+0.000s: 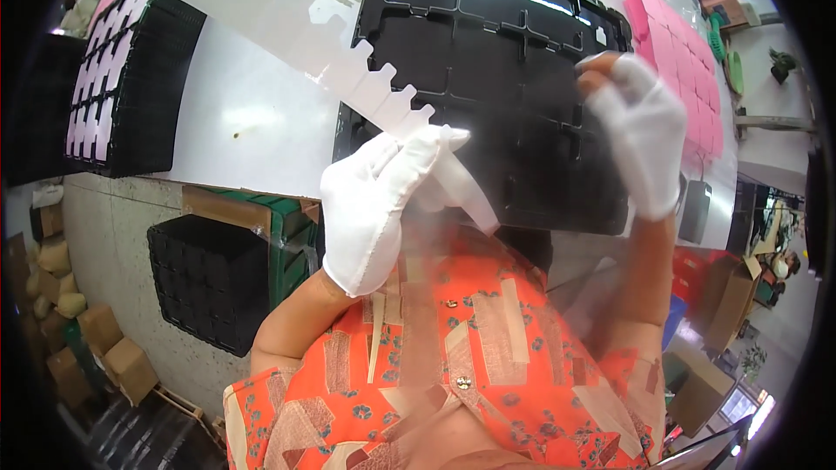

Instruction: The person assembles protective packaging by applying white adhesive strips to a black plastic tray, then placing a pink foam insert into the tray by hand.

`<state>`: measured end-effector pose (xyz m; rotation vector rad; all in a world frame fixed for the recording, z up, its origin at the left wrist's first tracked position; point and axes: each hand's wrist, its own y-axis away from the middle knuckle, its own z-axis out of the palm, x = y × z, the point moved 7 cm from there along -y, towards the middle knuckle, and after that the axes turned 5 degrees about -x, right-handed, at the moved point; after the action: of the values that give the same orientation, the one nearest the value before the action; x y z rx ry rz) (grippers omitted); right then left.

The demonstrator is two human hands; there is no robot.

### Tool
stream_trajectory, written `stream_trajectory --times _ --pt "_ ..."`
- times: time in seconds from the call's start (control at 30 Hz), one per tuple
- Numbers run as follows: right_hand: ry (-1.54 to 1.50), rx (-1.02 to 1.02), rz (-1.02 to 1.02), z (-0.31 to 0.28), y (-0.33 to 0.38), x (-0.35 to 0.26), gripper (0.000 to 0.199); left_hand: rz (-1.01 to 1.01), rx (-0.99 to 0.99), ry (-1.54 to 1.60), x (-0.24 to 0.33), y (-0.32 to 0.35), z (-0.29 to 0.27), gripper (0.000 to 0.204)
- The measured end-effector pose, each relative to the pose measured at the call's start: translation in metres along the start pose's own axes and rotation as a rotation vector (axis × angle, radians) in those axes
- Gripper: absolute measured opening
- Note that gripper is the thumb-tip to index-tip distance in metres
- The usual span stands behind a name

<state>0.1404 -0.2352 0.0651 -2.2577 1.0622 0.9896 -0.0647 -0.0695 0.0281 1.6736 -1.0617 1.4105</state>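
Note:
My left hand (379,204), in a white glove, pinches the near end of a long white strip (348,52) with notched edges; the strip runs up and left across the white table (244,113). My right hand (640,130), also gloved with the fingertips bare, is raised over the right part of a black compartment tray (488,61). It looks closed on the edge of a clear film that stretches toward the left hand, though the film is faint. The tray lies flat on the table in front of me, its cells dark and apparently unfilled.
A black tray stack (131,78) holding pink pieces sits at the table's left. Pink sheets (679,61) lie along the right side. Below the table stand a stack of black trays (213,283), a green crate (292,244) and cardboard boxes (113,348).

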Motion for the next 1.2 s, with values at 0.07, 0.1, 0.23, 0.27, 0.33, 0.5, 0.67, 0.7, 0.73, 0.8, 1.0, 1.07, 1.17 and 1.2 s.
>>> stream_trajectory --times 0.07,0.1,0.23,0.27,0.33,0.5,0.67,0.7,0.73,0.8,1.0,1.07,1.17,1.2 --pt "-0.173 -0.144 0.040 0.024 0.041 -0.038 0.024 -0.093 -0.075 0.175 0.001 0.001 0.008 0.026" --pt "-0.128 -0.138 -0.140 0.035 0.050 -0.049 0.027 -0.142 -0.094 0.255 0.001 0.003 0.012 0.028" --pt "-0.431 -0.110 -0.093 0.063 0.073 -0.041 0.020 -0.113 -0.199 0.218 0.007 0.006 0.022 0.036" --pt "-0.430 -0.109 -0.091 0.065 0.076 -0.041 0.020 -0.227 -0.216 0.329 0.001 0.008 0.024 0.038" --pt "-0.536 -0.083 -0.053 0.067 0.079 -0.038 0.014 -0.343 -0.234 0.438 -0.002 0.013 0.026 0.039" --pt "-0.704 -0.191 0.185 0.073 0.080 -0.039 0.007 -0.137 -0.335 0.094 0.001 0.013 0.022 0.037" --pt "-0.652 -0.168 0.125 0.075 0.081 -0.042 0.007 0.004 0.079 0.168 0.021 0.009 0.000 0.016" --pt "-0.669 -0.156 0.143 0.075 0.082 -0.041 0.007 0.070 0.069 -0.060 0.027 0.008 -0.002 0.013" --pt "-0.684 -0.148 0.157 0.075 0.082 -0.040 0.007 -0.078 0.113 0.298 0.021 0.008 -0.001 0.011" --pt "-0.689 -0.137 0.112 0.072 0.082 -0.043 0.008 -0.105 0.130 0.306 0.020 0.010 0.000 0.011" --pt "-0.532 -0.006 -0.092 0.067 0.082 -0.047 0.013 -0.056 0.103 0.107 0.023 0.010 0.003 0.012" --pt "-0.518 0.028 -0.151 0.067 0.083 -0.049 0.015 -0.137 0.103 0.248 0.017 0.010 0.005 0.012" --pt "-0.381 0.083 -0.186 0.064 0.082 -0.052 0.016 -0.202 0.113 0.328 0.012 0.010 0.006 0.013" --pt "-0.078 0.196 -0.465 0.055 0.086 -0.069 0.016 -0.198 0.120 0.396 0.011 0.010 0.006 0.014"
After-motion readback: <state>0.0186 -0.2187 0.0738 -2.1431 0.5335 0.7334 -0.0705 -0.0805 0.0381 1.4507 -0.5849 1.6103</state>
